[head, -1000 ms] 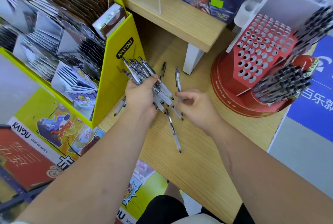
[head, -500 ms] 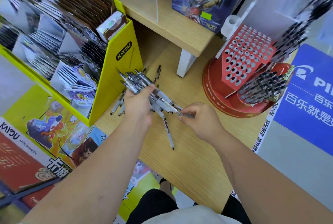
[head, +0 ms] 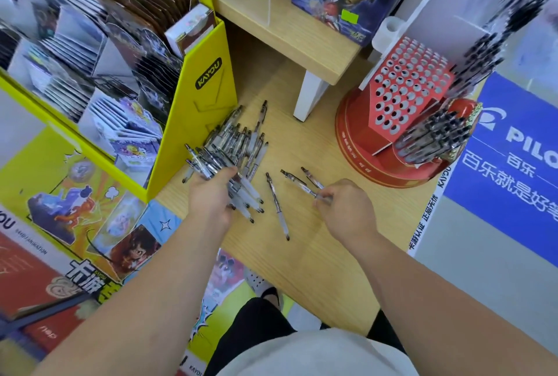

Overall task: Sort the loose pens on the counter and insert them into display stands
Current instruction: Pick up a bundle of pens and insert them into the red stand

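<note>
1. From the head view, note the left hand curled round a fanned bundle of pens, low on the surface just beside the yellow card rack.
2. Note the right hand pinching at the near ends of two pens lying right of the bundle; cannot tell if gripping both or only one.
3. Judge the step in hand as gathering, not yet inserting.
4. Lift the pinched pens clear of the surface and turn them to match the bundle's direction, tips with tips.
5. Tighten the left grip first, to stop the splayed near ends slipping out.
6. Slide new pens in along the bundle's length, not across it, to avoid levering others loose.
7. Take next the single pen lying between the hands, then the stray pen at the far side of the pile, near the white shelf leg.
8. Leave the red display stand at far right for afterwards: many empty holes on its sloped face, a block of stocked pens low on its right.
9. Check pen type before inserting; too blurred here to tell kinds apart.
</note>
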